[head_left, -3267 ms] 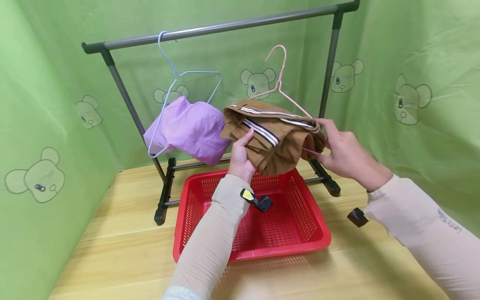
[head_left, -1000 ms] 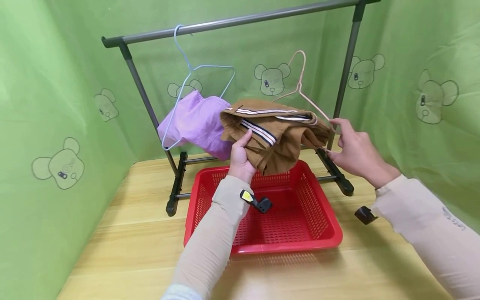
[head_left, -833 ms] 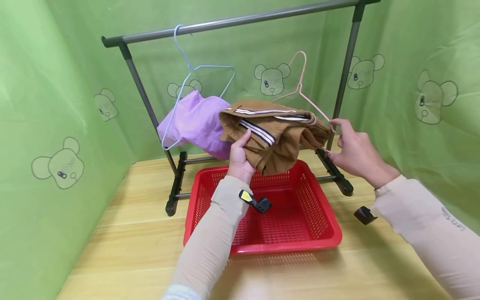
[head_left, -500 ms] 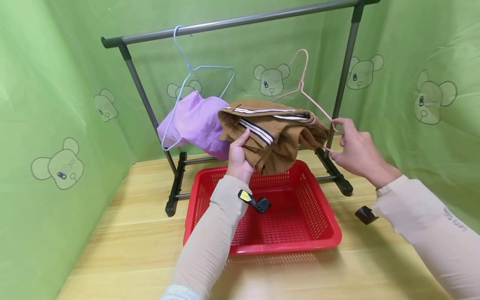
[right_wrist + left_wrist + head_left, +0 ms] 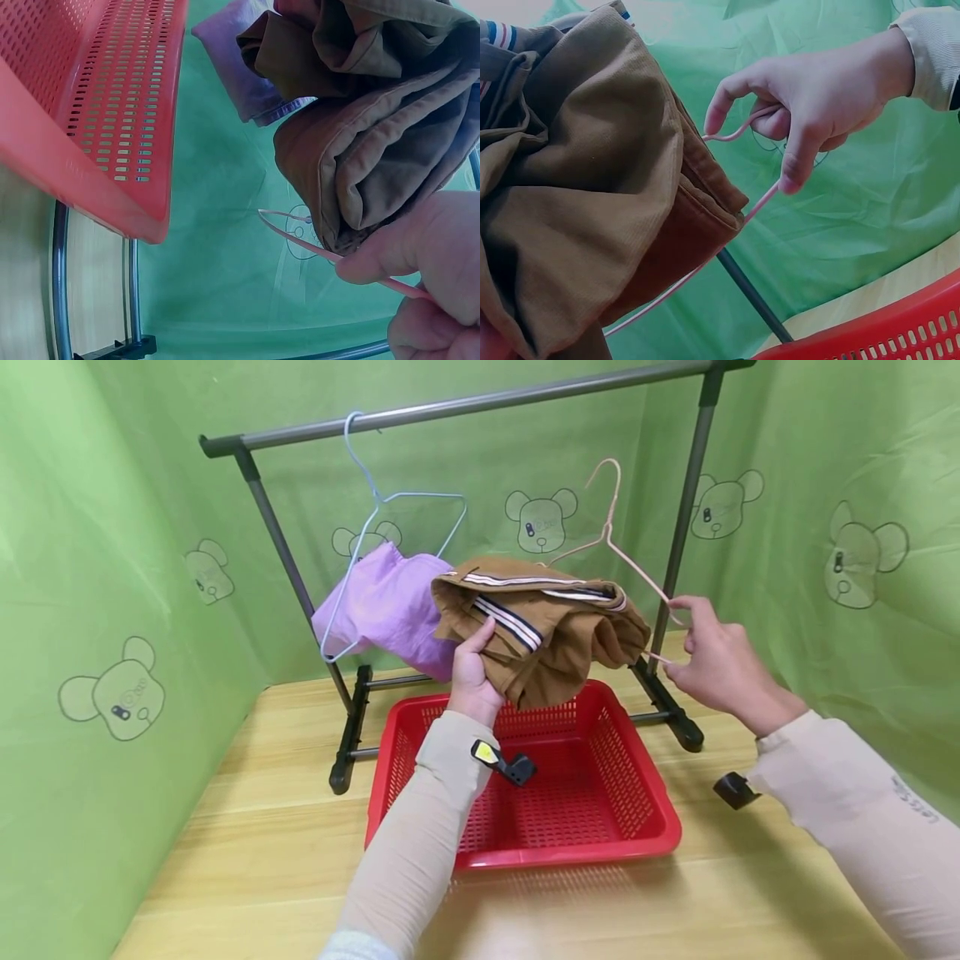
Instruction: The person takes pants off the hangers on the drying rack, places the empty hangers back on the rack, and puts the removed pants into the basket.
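My left hand (image 5: 476, 681) grips a folded pair of brown pants (image 5: 555, 643) with a striped waistband, thumb on top, over the basket. To their right, my right hand (image 5: 716, 652) pinches the right corner of a pink wire hanger (image 5: 633, 564). Its hook points up, free of the rail. The hanger's lower bar (image 5: 763, 201) runs past the pants' edge in the left wrist view; the pants hide part of it in the head view. I cannot tell whether the bar passes through a pant leg. In the right wrist view, the thumb (image 5: 375, 259) presses on the wire.
A grey rack rail (image 5: 487, 403) spans the back. From it hangs a blue hanger (image 5: 371, 518) with a purple garment (image 5: 393, 602), left of the pants. Below my hands a red basket (image 5: 570, 858) stands on the wooden table (image 5: 247, 860). Green curtains (image 5: 247, 518) enclose the sides.
Compared with 3.3 seconds ago, my right hand has drawn the pink hanger rightward, away from the pants, and the view has shifted. In the last second, the hands have moved slightly further apart.
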### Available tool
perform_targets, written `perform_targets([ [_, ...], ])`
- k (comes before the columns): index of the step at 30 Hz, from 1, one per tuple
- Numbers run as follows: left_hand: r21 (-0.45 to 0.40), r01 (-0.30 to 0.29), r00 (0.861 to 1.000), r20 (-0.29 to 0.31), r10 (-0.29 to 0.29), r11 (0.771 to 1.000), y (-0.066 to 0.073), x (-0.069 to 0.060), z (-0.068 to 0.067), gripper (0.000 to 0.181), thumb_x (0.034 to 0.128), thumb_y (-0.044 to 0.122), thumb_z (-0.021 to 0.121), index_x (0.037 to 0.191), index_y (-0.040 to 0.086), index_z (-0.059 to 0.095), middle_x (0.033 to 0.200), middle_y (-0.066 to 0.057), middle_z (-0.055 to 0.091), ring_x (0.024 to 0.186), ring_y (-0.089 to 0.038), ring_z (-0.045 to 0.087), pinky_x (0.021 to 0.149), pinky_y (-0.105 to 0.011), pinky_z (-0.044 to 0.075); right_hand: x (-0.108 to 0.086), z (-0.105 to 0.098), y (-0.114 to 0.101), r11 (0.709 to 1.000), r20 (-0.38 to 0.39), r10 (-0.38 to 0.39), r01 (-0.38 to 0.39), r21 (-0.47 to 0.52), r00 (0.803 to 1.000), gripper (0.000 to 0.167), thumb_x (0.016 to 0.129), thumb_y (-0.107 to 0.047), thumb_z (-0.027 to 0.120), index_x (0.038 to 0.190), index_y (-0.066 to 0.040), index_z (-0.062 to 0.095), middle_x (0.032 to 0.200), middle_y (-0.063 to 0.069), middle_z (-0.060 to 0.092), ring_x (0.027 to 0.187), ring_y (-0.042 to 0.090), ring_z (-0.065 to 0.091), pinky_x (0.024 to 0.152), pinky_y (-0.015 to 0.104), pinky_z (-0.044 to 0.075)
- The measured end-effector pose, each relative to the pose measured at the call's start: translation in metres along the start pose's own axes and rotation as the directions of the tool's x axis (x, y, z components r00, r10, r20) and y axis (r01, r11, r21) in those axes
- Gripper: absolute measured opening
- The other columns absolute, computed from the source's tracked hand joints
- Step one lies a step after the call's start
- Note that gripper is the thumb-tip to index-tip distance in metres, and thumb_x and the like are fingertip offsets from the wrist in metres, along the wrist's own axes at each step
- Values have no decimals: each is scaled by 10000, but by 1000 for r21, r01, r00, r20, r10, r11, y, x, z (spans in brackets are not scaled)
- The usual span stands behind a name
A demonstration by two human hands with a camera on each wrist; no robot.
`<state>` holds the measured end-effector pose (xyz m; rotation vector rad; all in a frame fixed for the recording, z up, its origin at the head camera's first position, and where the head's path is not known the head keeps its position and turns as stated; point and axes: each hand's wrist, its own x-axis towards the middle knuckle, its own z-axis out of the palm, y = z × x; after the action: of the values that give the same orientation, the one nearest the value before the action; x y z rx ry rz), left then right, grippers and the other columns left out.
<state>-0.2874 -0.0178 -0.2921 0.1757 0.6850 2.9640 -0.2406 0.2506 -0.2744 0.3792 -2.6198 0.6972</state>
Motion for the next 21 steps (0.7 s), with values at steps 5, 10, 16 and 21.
perform_targets([
  [5, 3, -4, 1000, 0, 4, 1000, 1, -1, -1, 132, 993, 56, 444, 983, 43, 575, 863, -54, 659, 766, -147, 652, 708, -252, 545, 0, 0, 1, 1000, 0, 5, -5, 1, 1000, 780, 746, 43, 730, 1397, 30, 302, 803, 165, 497, 557, 263, 485, 421, 349, 429],
  [10, 21, 5, 1000, -10, -4, 1000, 1, -2, -3, 130, 989, 39, 451, 962, 50, 578, 839, -47, 653, 745, -138, 646, 689, -250, 546, 0, -1, 0, 1000, -4, 6, -6, 13, 1000, 780, 743, 47, 735, 1392, 35, 303, 820, 170, 492, 560, 262, 479, 407, 325, 437],
  [16, 33, 3, 1000, 0, -3, 999, 1, -4, -5, 154, 992, 35, 432, 956, 51, 581, 830, -45, 652, 738, -135, 643, 682, -249, 542, 0, -3, -1, 999, -4, 31, -31, 18, 1000, 769, 754, 27, 732, 1392, 47, 303, 787, 156, 493, 536, 251, 462, 391, 317, 421],
  [21, 44, -5, 1000, 0, 5, 999, 1, -5, -4, 158, 988, 27, 432, 949, 54, 582, 825, -39, 651, 736, -131, 643, 685, -246, 543, 1, -4, -1, 999, -8, 44, -44, 6, 999, 737, 764, 7, 733, 1374, 78, 326, 785, 154, 496, 546, 252, 462, 399, 318, 418],
])
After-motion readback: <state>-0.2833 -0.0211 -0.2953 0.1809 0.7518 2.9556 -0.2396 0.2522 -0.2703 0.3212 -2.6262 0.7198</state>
